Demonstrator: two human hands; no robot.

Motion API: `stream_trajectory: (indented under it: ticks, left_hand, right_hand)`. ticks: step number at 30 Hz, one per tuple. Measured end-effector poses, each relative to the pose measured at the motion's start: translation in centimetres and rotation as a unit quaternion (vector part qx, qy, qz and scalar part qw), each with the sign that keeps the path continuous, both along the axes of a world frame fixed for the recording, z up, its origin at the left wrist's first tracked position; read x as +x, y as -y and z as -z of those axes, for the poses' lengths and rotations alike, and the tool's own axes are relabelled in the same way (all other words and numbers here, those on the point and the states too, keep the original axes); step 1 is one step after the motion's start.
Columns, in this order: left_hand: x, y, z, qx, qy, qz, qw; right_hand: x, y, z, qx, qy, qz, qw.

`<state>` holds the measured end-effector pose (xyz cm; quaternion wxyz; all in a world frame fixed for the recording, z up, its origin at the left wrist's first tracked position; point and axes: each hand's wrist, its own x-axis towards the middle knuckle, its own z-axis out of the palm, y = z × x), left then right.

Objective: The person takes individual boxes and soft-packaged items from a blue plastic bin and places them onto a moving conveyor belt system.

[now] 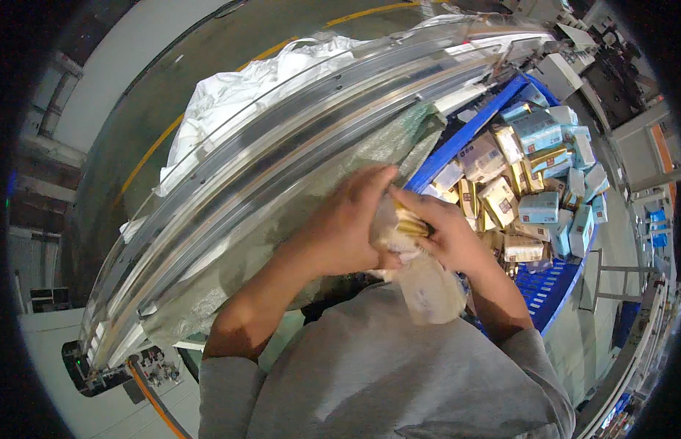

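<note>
Both hands are at a crumpled soft pack (pixel 409 225) with gold and whitish wrapping, held in front of my grey shirt. My left hand (pixel 349 225) cups its left side, thumb and fingers spread around it. Gripping its right side is my right hand (pixel 442 225), with the fingers curled over the gold part. A loose pale sheet of wrapping (pixel 432 291) hangs below the hands against the shirt. Motion blur hides the pack's finer detail. To the right, a blue plastic basket (pixel 466 134) holds many light-blue packs (pixel 538 131) and gold-beige packs (pixel 498 202), heaped loosely.
A long conveyor with metal rails (pixel 296 126) curves past on the left. Greenish woven sheeting (pixel 373 145) lies along its near side. White sacks (pixel 231 104) rest beyond the rails. A metal frame (pixel 620 282) stands right of the basket.
</note>
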<state>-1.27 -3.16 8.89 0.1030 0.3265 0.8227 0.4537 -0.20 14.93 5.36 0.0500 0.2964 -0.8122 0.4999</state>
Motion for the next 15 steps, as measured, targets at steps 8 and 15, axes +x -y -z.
stream_trajectory:
  ticks: [8,15]
  left_hand:
    - [1.5,5.0,2.6,0.205,0.336,-0.148,0.907]
    - [2.9,6.7,0.9,0.283,0.238,-0.251,0.895]
  right_hand:
    - [-1.6,2.0,0.2,-0.337,0.168,0.144,0.915]
    - [-1.3,6.4,-2.1,-0.088,0.156,0.042,0.983]
